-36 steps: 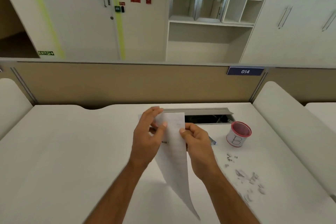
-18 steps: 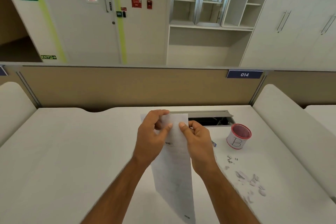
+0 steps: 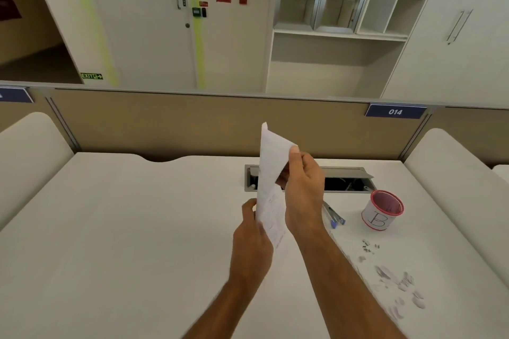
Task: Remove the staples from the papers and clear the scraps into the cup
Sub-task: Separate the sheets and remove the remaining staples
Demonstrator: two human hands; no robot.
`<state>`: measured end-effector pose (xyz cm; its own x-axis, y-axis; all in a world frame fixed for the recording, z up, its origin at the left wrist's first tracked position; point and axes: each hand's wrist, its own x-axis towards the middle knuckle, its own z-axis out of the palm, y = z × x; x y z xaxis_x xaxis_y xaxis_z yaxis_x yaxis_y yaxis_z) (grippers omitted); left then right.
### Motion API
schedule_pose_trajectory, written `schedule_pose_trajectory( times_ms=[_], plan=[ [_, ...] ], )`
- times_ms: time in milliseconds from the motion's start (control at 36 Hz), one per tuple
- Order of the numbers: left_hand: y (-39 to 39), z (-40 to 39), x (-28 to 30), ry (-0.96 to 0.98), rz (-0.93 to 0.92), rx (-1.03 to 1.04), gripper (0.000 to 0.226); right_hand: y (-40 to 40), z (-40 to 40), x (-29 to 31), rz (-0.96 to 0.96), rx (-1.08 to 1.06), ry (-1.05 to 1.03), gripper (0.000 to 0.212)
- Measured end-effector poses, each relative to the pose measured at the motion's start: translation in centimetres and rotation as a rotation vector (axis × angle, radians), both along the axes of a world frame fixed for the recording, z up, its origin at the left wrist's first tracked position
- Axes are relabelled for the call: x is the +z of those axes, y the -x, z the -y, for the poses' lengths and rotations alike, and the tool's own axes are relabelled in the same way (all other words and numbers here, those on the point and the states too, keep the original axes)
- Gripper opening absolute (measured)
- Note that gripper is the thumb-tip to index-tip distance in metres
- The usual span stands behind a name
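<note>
Both hands hold a white sheet of paper (image 3: pixel 271 173) upright above the middle of the desk, nearly edge-on to me. My right hand (image 3: pixel 303 190) pinches its upper edge. My left hand (image 3: pixel 252 231) grips its lower part. A white cup (image 3: pixel 381 213) with a red rim and a letter B stands to the right. Small dark staples (image 3: pixel 369 245) lie in front of the cup. Torn paper scraps (image 3: pixel 399 287) are scattered nearer the desk's right front.
A blue and metal staple remover (image 3: pixel 334 216) lies on the white desk (image 3: pixel 124 228) just right of my right hand. An open cable hatch (image 3: pixel 347 180) sits behind the hands. A beige partition (image 3: pixel 165 124) closes the back; padded dividers flank both sides.
The paper has been raised and turned from hanging flat toward me to standing nearly edge-on. My right hand went up with its top edge; my left hand dropped to its lower part.
</note>
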<state>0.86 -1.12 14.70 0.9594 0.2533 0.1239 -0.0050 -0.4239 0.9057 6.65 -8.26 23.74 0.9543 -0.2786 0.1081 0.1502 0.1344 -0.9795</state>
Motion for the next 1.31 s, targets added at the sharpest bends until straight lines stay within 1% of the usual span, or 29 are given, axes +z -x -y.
schedule_pose_trajectory(
  times_ms=[56,111,139,194,250,306,333,389,444,500,611,778,861,1028,1111,1167,1306],
  plan=[
    [-1.0,-1.4,0.0,-0.008,-0.050,0.067,0.017,-0.3,-0.5,0.2,0.031,0.144,-0.033,0.038],
    [-2.2,-2.6,0.0,0.010,-0.038,0.087,0.012,-0.8,-0.5,0.0,0.008,0.199,0.053,0.041],
    [-2.8,-3.3,0.1,0.030,-0.025,0.093,0.011,-1.2,-0.5,-0.4,-0.009,0.206,0.101,0.038],
    [-3.8,-4.7,0.5,0.101,-0.026,0.108,0.015,-2.2,-0.3,-1.7,-0.023,0.163,0.206,0.026],
    [-4.9,-6.3,0.6,0.244,-0.046,0.108,0.024,-3.5,0.0,-3.3,-0.048,0.054,0.359,0.018],
    [-6.1,-8.1,0.5,0.387,-0.068,0.101,0.031,-4.7,0.2,-4.8,-0.114,-0.030,0.443,0.026],
    [-6.5,-8.9,0.5,0.446,-0.081,0.104,0.031,-5.1,0.4,-5.5,-0.166,-0.043,0.443,0.031],
    [-7.3,-10.5,0.3,0.519,-0.106,0.118,0.028,-5.7,0.7,-6.6,-0.275,-0.002,0.368,0.036],
    [-8.1,-11.9,-0.1,0.549,-0.125,0.124,0.026,-6.3,0.6,-7.8,-0.387,0.090,0.260,0.036],
    [-8.8,-13.0,-0.5,0.566,-0.139,0.126,0.026,-6.5,0.3,-9.0,-0.447,0.166,0.244,0.034],
    [-10.0,-14.9,-1.6,0.507,-0.164,0.139,0.028,-7.1,-1.5,-11.5,-0.451,0.232,0.289,0.022],
    [-11.3,-17.5,-4.8,0.438,-0.240,0.208,0.035,-9.0,-3.7,-14.9,-0.474,0.180,0.290,0.015],
    [-11.4,-18.1,-6.2,0.315,-0.250,0.214,0.037,-9.9,-4.8,-15.9,-0.480,0.165,0.306,0.014],
    [-12.1,-18.7,-8.3,0.129,-0.247,0.246,0.039,-11.8,-7.2,-17.4,-0.518,0.221,0.356,0.028],
    [-12.6,-19.0,-9.1,0.042,-0.242,0.232,0.040,-12.2,-7.9,-18.5,-0.513,0.205,0.386,0.028],
    [-12.9,-19.2,-9.7,0.019,-0.242,0.228,0.042,-12.4,-8.4,-19.0,-0.493,0.200,0.406,0.028],
    [-14.1,-19.8,-10.9,-0.001,-0.243,0.236,0.041,-13.1,-9.2,-20.4,-0.461,0.171,0.464,0.035]
  ],
)
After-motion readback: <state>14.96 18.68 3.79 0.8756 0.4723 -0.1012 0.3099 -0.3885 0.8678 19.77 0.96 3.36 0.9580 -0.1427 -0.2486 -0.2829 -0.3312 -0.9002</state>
